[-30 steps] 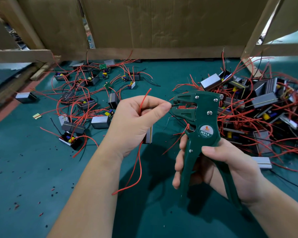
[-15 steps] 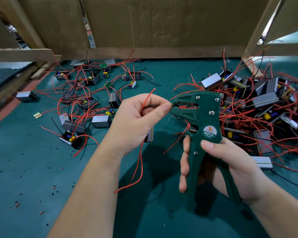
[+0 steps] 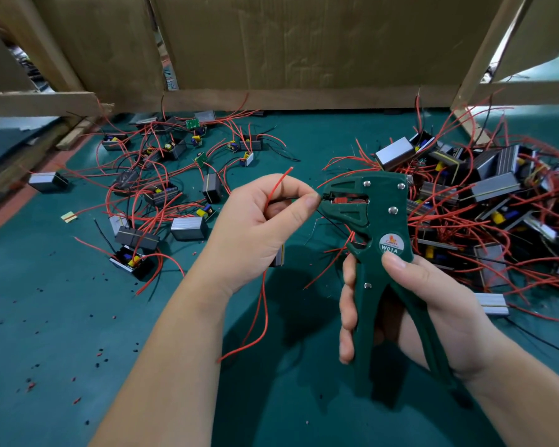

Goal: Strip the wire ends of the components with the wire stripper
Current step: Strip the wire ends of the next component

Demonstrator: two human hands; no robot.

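Note:
My right hand [image 3: 410,304] grips the handles of a dark green wire stripper [image 3: 375,221], held upright with its jaws pointing left. My left hand [image 3: 259,227] holds a small grey component [image 3: 279,257], mostly hidden under the palm. Thumb and forefinger pinch a thin black wire whose end sits in the stripper's jaws [image 3: 328,198]. A red wire [image 3: 279,183] sticks up out of my left fist, and another red wire [image 3: 260,317] hangs below it in a loop.
A loose spread of components with red wires [image 3: 155,195] lies at the left on the green mat [image 3: 62,333]. A dense pile of them [image 3: 484,201] fills the right. Cardboard and wooden rails [image 3: 271,59] close off the back. Bits of stripped insulation [image 3: 33,383] dot the mat.
The stripper has shifted slightly down and right, and its handles have closed a little under my right fingers. My left hand keeps the black wire at the jaws.

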